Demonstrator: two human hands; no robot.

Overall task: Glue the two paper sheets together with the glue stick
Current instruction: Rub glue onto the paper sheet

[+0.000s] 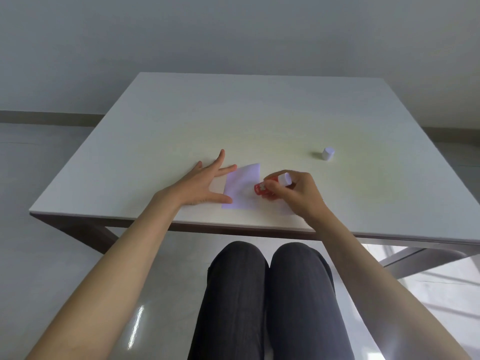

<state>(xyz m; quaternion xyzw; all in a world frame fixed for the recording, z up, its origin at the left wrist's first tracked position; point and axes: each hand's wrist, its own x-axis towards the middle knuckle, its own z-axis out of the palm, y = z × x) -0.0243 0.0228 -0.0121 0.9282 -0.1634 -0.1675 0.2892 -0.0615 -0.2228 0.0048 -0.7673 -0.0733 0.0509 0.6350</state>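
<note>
While the splayed left hand (pixel 205 184) pins the paper sheet (pixel 242 187), sweep the right hand (pixel 298 193)'s tightly pinched glue stick (pixel 270 185) evenly to every edge.

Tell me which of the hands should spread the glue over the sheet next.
Right. The right hand already grips the red glue stick, tilted with its lower end at the paper sheet. The left hand lies spread flat, fingertips on the sheet's left edge, so it probably should keep pinning the paper.

Left hand (pixel 201 184) flat, palm down, fingers spread wide, forearm bare and stretched forward. Right hand (pixel 298 192) curled in a closed grip, fingertips pinched together, wrist bent inward, forearm bare, angled in from the right.
</note>
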